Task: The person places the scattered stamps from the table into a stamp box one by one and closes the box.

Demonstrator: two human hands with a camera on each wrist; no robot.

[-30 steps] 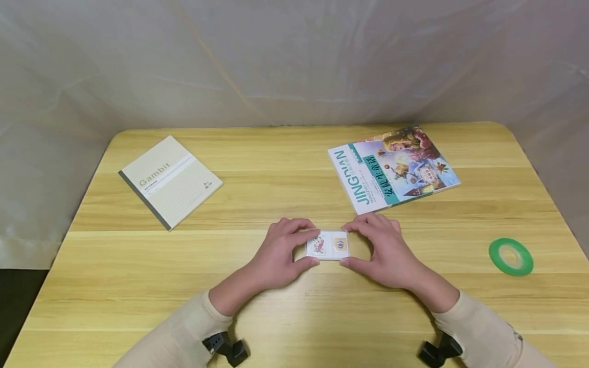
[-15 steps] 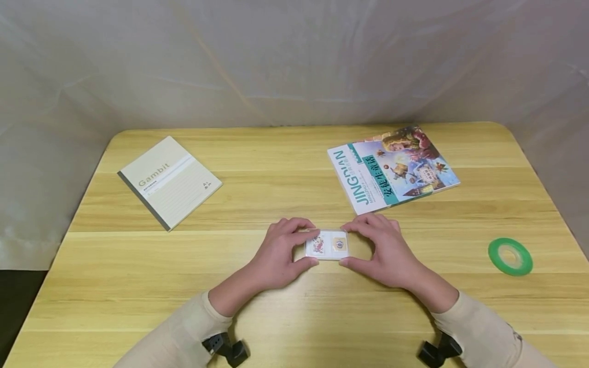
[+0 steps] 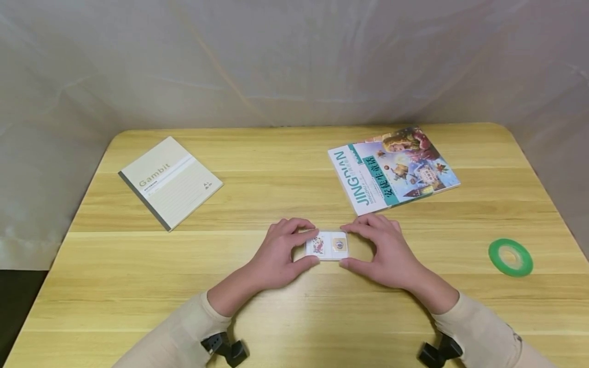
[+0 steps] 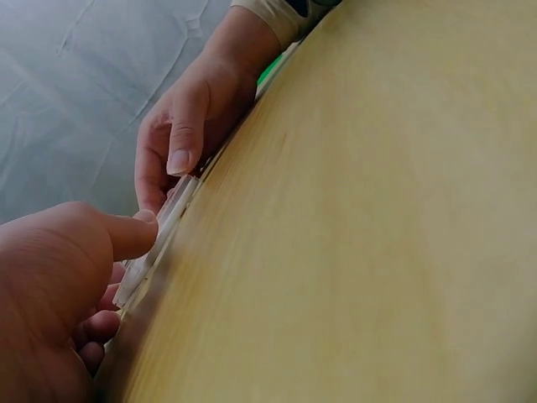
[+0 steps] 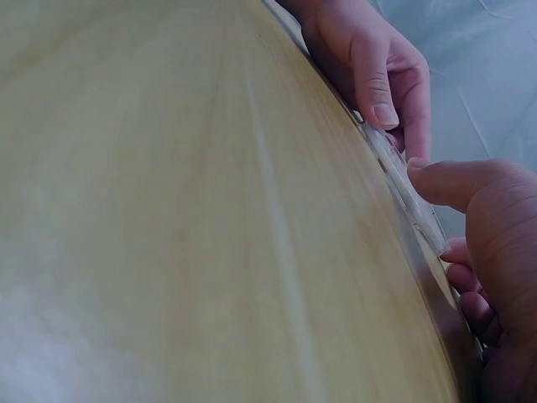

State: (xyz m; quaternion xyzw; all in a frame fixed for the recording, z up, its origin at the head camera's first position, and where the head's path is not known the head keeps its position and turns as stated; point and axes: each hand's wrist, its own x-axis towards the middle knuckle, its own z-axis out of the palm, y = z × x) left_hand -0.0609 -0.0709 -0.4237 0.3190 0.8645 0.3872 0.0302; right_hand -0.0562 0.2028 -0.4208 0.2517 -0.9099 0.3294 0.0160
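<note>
A small flat clear plastic case [image 3: 328, 246], whitish inside with a colourful figure on its left half and a tan square on its right, lies between the two hands at the middle of the table. My left hand [image 3: 282, 254] holds its left end, thumb at the near edge and fingers at the far edge and over the top corner. At the other end my right hand [image 3: 388, 250] grips it the same way, thumb near and fingers far. Both wrist views show the case [image 4: 159, 239] edge-on and low at the tabletop; some fingertips are hidden behind it.
A beige Gambit notebook [image 3: 171, 182] lies at the back left of the wooden table [image 3: 257, 189]. Behind the right hand is an illustrated book [image 3: 393, 168]. A green tape roll [image 3: 497, 256] lies flat at the right. Grey cloth [image 3: 294, 61] hangs beyond the far edge.
</note>
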